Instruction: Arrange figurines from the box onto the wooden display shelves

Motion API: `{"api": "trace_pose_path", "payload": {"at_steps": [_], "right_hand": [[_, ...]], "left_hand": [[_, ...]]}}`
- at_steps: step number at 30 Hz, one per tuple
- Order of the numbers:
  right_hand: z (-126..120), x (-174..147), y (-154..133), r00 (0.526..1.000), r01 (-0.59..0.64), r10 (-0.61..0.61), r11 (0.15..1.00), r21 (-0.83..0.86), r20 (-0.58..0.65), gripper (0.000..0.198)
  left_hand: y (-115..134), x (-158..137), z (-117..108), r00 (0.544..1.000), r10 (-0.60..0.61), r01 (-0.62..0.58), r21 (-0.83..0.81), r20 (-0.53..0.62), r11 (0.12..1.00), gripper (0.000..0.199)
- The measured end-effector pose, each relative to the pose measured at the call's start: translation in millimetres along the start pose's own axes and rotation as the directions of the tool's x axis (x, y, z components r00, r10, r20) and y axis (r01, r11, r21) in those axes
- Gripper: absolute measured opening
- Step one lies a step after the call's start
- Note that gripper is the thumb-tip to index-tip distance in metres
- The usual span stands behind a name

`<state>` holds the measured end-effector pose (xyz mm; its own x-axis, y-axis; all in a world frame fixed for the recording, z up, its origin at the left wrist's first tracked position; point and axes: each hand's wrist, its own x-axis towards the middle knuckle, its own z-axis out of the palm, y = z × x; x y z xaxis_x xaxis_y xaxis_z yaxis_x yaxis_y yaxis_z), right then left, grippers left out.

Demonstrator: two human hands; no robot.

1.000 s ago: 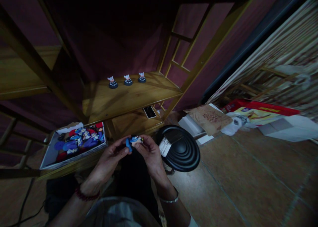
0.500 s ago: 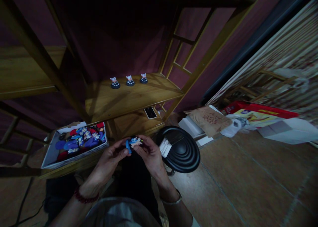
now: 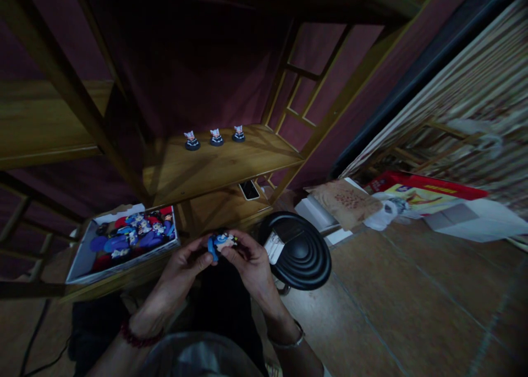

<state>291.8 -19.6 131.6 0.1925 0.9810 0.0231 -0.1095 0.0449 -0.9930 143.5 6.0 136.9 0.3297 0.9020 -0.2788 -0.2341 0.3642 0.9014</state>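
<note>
Between my two hands is a small figurine [image 3: 225, 240] with blue and pale parts, lying on its side. My left hand [image 3: 187, 264] pinches its blue base [image 3: 212, 247] between thumb and fingers. My right hand [image 3: 251, 261] grips the figurine's body, thumb on the near side. Left of my hands stands an open box [image 3: 78, 264] filled with several blue, purple and red figurines [image 3: 140, 231]. Three white-haired figurines on dark round bases, the left one [image 3: 192, 140], the middle one [image 3: 216, 137] and the right one [image 3: 238, 134], stand upright in a row on the wooden shelf [image 3: 223, 162].
A round black stool [image 3: 307, 253] with a white packet [image 3: 274, 247] on it stands right of my hands. A phone [image 3: 249, 190] lies on the lower shelf board. Cardboard [image 3: 344, 200], plastic bags and a red box [image 3: 433, 192] lie on the floor at right.
The view has shifted slightly. Both hands still hold the figurine in nearly the same place, and the shelf figurines have not moved.
</note>
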Motion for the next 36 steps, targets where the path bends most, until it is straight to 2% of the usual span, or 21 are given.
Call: {"api": "trace_pose_path", "payload": {"at_steps": [7,19,36], "right_hand": [[-0.6,-0.2,-4.8,0.998,0.054,-0.051,0.996,-0.072,0.035,0.021],[5.7,-3.8,-5.5,1.000,0.026,-0.025,0.998,-0.059,0.010,0.024],[22.8,-20.8,-11.1,0.996,0.090,-0.084,0.973,-0.214,0.039,0.026]], "left_hand": [[-0.5,-1.7,-1.7,1.000,-0.002,0.002,0.000,0.026,1.000,0.036],[-3.9,-3.7,-6.0,0.999,0.041,-0.043,0.073,0.030,0.996,0.035],[-8.6,-23.3,-20.7,0.994,0.102,-0.105,0.103,0.040,0.989,0.036]]}}
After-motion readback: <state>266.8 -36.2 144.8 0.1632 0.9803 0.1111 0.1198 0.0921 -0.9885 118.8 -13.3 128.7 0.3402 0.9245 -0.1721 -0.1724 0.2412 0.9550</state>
